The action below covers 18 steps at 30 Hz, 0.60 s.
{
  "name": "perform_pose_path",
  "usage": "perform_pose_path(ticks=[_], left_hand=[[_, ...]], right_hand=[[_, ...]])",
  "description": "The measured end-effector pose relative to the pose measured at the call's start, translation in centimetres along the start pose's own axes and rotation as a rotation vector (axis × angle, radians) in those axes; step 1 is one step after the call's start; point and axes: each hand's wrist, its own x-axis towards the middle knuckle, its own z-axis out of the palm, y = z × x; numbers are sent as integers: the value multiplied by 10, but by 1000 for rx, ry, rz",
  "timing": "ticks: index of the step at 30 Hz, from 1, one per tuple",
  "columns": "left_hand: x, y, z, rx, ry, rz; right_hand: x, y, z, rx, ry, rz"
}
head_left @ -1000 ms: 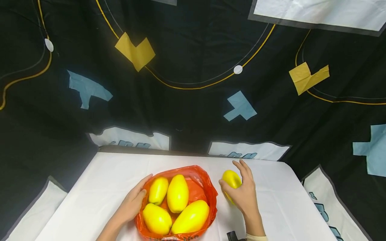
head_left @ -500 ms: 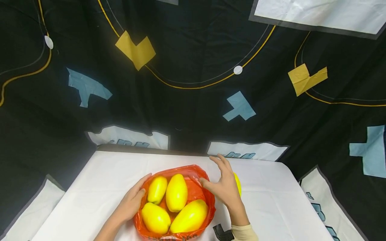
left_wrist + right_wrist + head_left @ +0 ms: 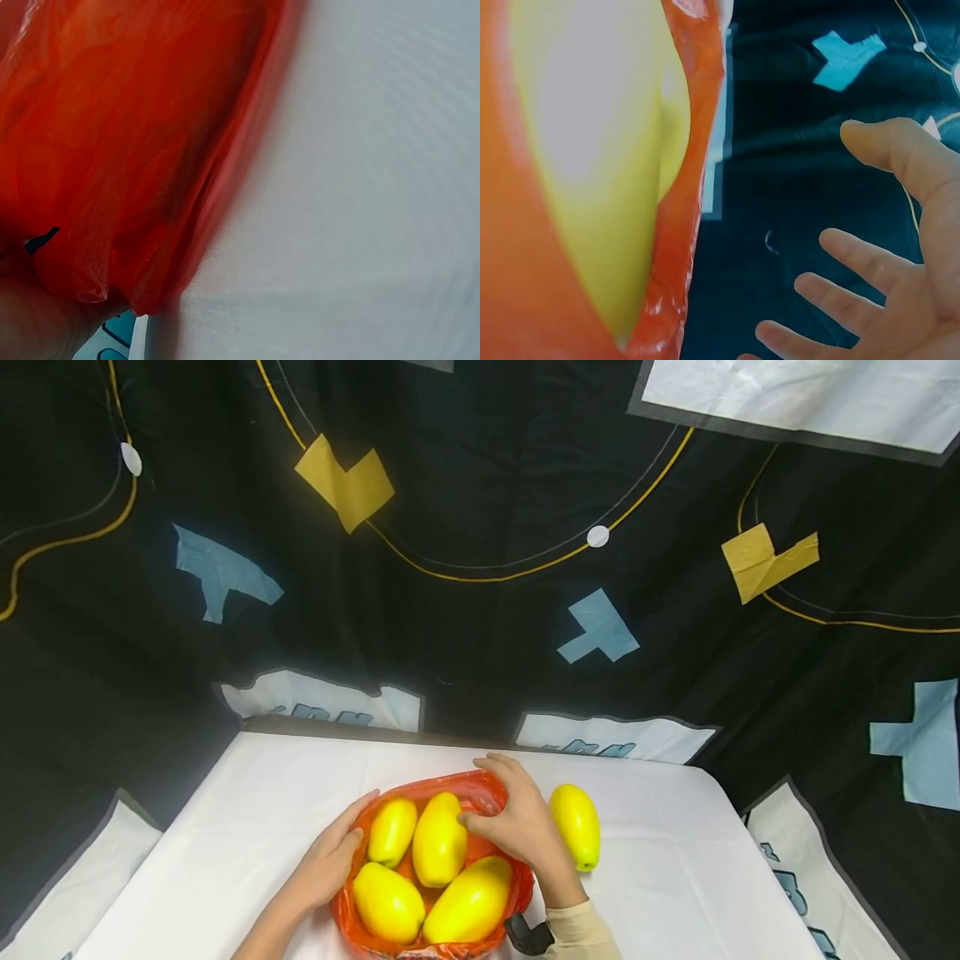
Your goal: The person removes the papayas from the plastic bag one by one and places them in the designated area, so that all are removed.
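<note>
A red plastic bag (image 3: 525, 893) stands with its mouth spread wide on the white table. Inside it lie several smooth yellow oval fruits (image 3: 441, 839), mango-like in shape. My left hand (image 3: 326, 860) holds the bag's left side, thumb at the rim and fingers along the outside. In the left wrist view, part of that hand (image 3: 37, 322) shows against the red plastic. Over the bag's right rim is my right hand (image 3: 521, 818), fingers spread and nothing in its grasp. The right wrist view shows its fingers apart. Another yellow fruit (image 3: 576, 827) lies on the table, right of that hand.
The white table (image 3: 675, 860) has its far edge close to a black cloth backdrop (image 3: 480, 643) with taped shapes and cords. A black strap-like piece (image 3: 528, 935) sits at my right wrist, beside the bag.
My right hand has moved left, away from the fruit on the table to over the bag's right side, uncovering that fruit. My left hand stays on the bag.
</note>
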Motion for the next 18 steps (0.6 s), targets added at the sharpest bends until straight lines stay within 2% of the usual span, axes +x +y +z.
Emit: perform_pose_path(ticks=[4, 12, 18], left_hand=[[0, 0, 0, -5, 3, 4], [1, -1, -1, -2, 0, -9], [0, -1, -1, 6, -3, -10]], right_hand=[[5, -5, 5, 9, -57, -27], [12, -9, 19, 81, -150, -13], [12, -11, 28, 44, -180, -38]])
